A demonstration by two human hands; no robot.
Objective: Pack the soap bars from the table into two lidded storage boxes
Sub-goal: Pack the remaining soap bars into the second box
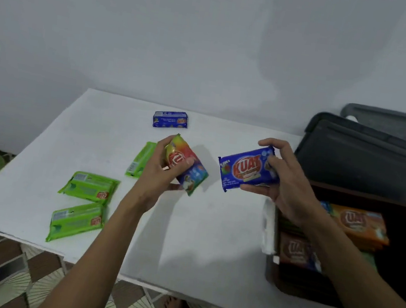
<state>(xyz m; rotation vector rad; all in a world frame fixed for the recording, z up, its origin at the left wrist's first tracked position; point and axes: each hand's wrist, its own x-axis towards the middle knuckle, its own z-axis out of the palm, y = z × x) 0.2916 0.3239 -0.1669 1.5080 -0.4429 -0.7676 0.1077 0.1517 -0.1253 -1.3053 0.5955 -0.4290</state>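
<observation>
Grip of left hand (156, 173) clasps multicolored soap bar (193, 174); right hand (289, 189) pinches blue bar (245, 172).

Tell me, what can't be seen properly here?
All head view.
Box: the right arm covers part of its contents, so no bar count.
Green bar: partly behind the left hand.
Far blue bar: print too small.
Lids: cut off by the right edge.

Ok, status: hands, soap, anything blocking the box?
Left hand grips a multicolour soap bar, right hand a blue soap bar. Three green bars and a far blue bar wait on the table. Open box unobstructed.
</observation>
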